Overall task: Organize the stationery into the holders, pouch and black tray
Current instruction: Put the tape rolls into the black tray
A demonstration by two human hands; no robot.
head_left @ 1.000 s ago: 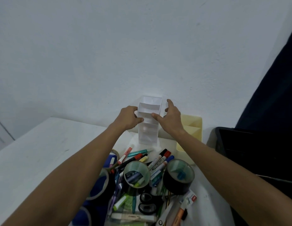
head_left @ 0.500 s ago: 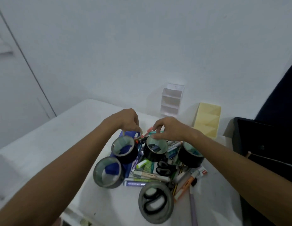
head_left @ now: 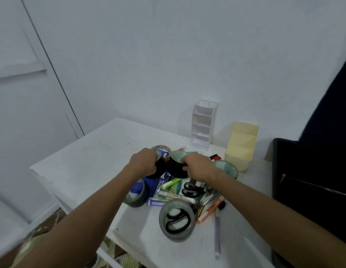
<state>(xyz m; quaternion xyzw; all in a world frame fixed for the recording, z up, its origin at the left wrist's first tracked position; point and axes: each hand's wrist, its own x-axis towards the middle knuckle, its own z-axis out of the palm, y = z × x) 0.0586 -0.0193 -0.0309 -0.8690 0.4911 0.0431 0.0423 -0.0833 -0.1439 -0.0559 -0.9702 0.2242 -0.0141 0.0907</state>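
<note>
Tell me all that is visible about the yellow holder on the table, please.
The yellow holder is a pale, matte box, plastic by its look, with stepped open compartments that appear empty. It stands upright near the wall, to the right of the white tiered holder and beside the black tray. No hand touches it.

I can read no text here. The cream-barrelled marker lying in the pile carries a dark printed line, and the purple marker beside it bears pale lettering, but both are too blurred and small for me to make out. The brown-rimmed tape roll shows print I cannot decipher either.
</note>
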